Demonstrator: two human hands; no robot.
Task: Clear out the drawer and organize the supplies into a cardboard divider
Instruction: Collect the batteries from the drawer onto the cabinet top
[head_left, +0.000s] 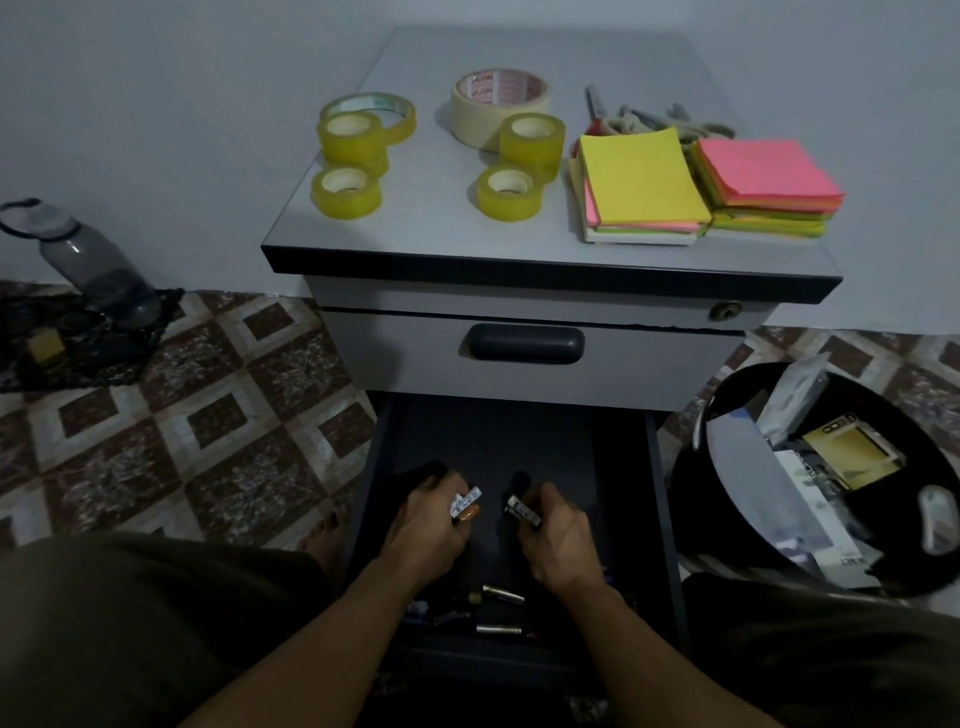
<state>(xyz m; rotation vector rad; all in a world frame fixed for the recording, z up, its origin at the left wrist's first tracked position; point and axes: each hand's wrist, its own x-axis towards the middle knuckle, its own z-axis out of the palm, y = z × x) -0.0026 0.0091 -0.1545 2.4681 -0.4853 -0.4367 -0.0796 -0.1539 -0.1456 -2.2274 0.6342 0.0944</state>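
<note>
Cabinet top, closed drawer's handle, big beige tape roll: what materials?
Cabinet top: looks like grey laminate, matte with a soft sheen and a dark edge band. Drawer handle: likely moulded plastic, being dark, smooth and round-cornered. Beige tape roll: probably paper masking tape, given its dull cream face. The printed core seems to be cardboard.

Tape rolls (346, 191): translucent yellow. Masking tape (498, 106): cream. Notes (642, 176): yellow, pink, green. Floor (208, 410): brown-white diamond tiles. Cabinet (519, 228): grey, dark edging. Bin (831, 483): black.
</note>
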